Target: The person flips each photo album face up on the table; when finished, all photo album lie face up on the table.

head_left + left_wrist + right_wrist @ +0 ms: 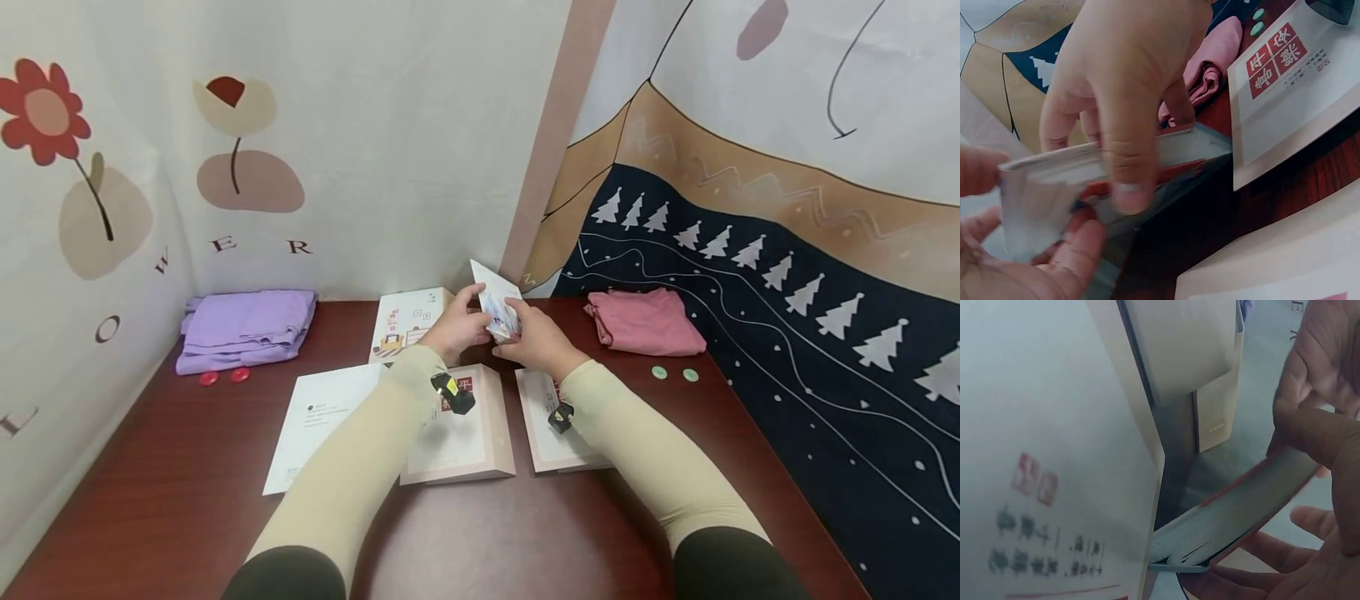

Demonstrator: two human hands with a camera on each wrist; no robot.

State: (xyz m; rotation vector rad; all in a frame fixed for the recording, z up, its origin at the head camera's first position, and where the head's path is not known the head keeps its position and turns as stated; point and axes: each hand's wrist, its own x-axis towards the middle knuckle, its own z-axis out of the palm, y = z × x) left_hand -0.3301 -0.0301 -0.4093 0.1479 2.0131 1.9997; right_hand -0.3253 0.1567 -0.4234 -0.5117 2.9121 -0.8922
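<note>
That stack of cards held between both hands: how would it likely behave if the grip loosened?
The stack of cards looks thin and glossy, so it would probably slide and fan apart. The left hand and right hand pinch its edges, suggesting it is light. Its loose sheets likely flex.

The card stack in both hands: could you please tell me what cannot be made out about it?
- Print on the card stack: too small in the head view, blurred in both wrist views.
- Its far end: covered by the right hand in the left wrist view.
- Card count: edges blur in the right wrist view, near the left hand.
</note>
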